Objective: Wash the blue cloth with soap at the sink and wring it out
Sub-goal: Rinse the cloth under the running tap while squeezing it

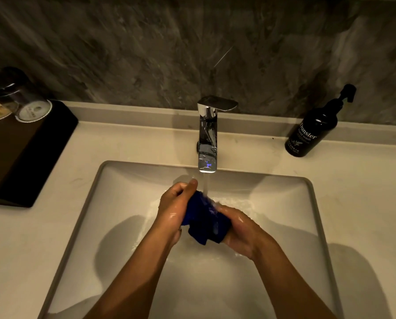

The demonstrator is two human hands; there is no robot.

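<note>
**Blue cloth bunched between two wet hands under the running tap**

Blue cloth (203, 217) is sitting wadded between both hands over the middle of the sink (123, 192), with one corner hanging down below the grip. The left hand (176, 208) is curling closed around the cloth's left side, thumb raised toward the spout; the right hand (238, 229) is clamping shut on its right side. Both hands are glistening wet. Inside the white basin, open room is lying on every side of the hands, and its grey rim is standing well apart from them. A stream of water (205, 187) is falling onto the top of the cloth, just beside the left thumb. The chrome faucet (208, 137) is rising directly behind the hands, its spout overhanging the far rim of the basin. On the pale counter (353, 192), a dark hand wash bottle (312, 132) is standing far right near the wall. Far left, a black tray (31, 153) is carrying upturned glasses (22, 97). A dark stone wall (146, 54) is closing off the back.
</note>
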